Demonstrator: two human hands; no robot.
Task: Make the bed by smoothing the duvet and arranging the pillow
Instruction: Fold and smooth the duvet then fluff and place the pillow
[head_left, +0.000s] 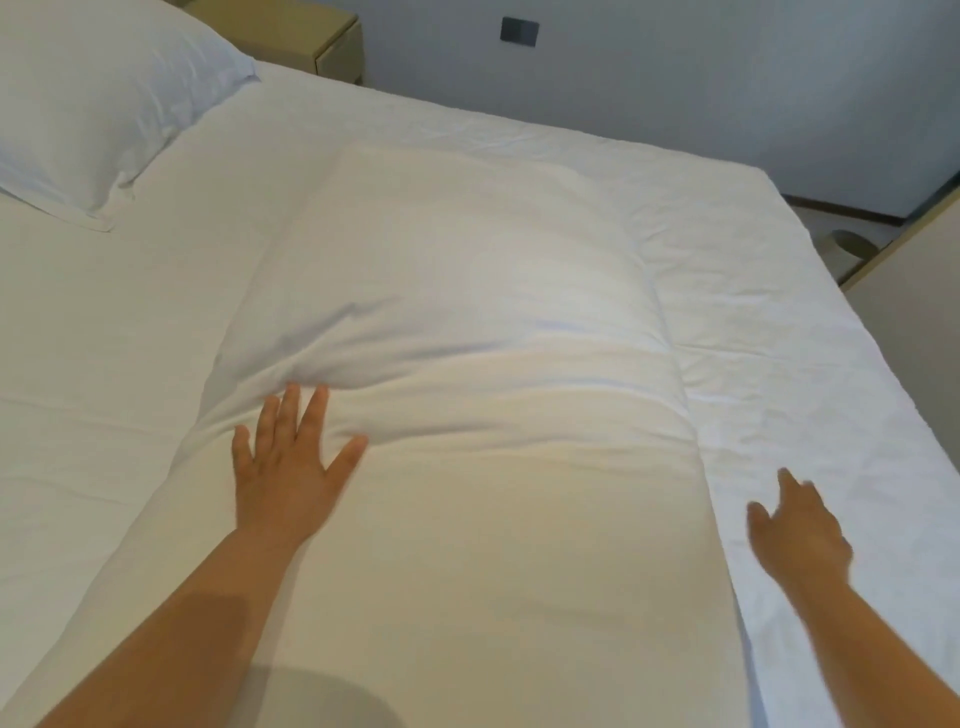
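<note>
White cotton everywhere, so read the folds, not the colour

Your left hand (288, 467) lies flat on the duvet (467, 291), palm down, fingers straight and spread, grasping nothing. It is a pressing hand, set just short of a ridge of creases bunched ahead of the fingertips. Spread fingers cover more cloth per stroke.

Your right hand (795, 525) is blurred, over the sheet (779, 364) just beside the duvet's right edge. Its fingers look loosely extended with nothing held. Whether it touches the cloth, you cannot tell. It is probably placed there to take that edge or flatten along it.

Duvet: a long thick band down the middle of the bed, running from near you toward the far side, with sheet bare on both sides. It seems folded narrow rather than spread. It is puffy in the far half, flatter near you. Judgement: smoothing is the step in hand, early on, and drawing it out to the bed's edges is not yet done.

Pillow (98, 98): far left corner, on the sheet, well apart from the duvet, not yet arranged.

Beyond: a beige bedside cabinet (332, 41) behind the pillow and a dark wall switch (519, 31) on the grey wall
</note>
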